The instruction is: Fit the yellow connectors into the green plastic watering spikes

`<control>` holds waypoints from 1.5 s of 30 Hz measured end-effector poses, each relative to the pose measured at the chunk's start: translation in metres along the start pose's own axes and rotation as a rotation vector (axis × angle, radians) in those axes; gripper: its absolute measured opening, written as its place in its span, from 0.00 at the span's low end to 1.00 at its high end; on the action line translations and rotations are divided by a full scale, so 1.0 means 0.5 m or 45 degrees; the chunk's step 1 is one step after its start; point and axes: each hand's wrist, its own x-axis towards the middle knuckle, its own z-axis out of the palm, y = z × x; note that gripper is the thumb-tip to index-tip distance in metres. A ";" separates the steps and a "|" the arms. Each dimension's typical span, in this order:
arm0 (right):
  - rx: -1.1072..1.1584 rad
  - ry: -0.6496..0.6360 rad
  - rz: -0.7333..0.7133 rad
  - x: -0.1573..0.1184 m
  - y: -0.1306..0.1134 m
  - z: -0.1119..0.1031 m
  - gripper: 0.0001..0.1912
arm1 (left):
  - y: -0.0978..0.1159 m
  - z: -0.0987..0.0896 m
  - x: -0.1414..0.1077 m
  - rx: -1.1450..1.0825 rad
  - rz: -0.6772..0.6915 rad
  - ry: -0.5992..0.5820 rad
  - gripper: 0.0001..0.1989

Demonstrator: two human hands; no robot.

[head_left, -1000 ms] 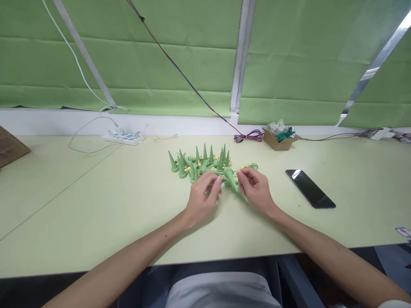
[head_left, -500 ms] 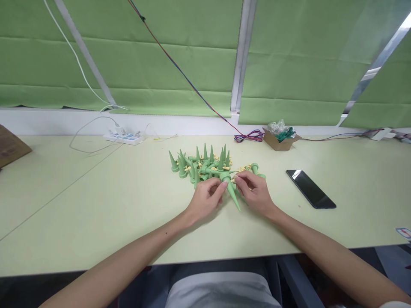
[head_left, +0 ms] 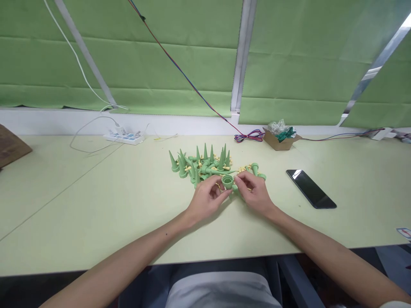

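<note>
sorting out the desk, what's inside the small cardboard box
The cardboard box holds crumpled clear plastic and a bunched green item, both poking out the top. Whatever lies beneath them is covered and can't be seen.

The left hand [head_left: 205, 196] could pass leftward across the worktop [head_left: 96, 214]; green spikes [head_left: 205, 154] obstruct forward reach, a phone [head_left: 311, 189] rightward travel.

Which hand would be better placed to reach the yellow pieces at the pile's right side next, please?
Probably the right hand: it is close beside those yellow pieces, while the left hand is farther away and holds a green piece.
</note>
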 end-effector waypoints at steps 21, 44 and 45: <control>0.064 -0.146 0.063 -0.005 0.012 0.002 0.23 | -0.002 -0.004 -0.003 0.009 0.129 0.018 0.08; -0.067 -0.083 -0.047 -0.003 0.009 -0.003 0.16 | 0.011 -0.007 -0.003 -0.334 -0.240 -0.225 0.22; -0.071 -0.086 -0.048 -0.002 0.010 -0.004 0.16 | 0.012 -0.008 -0.003 -0.321 -0.242 -0.234 0.21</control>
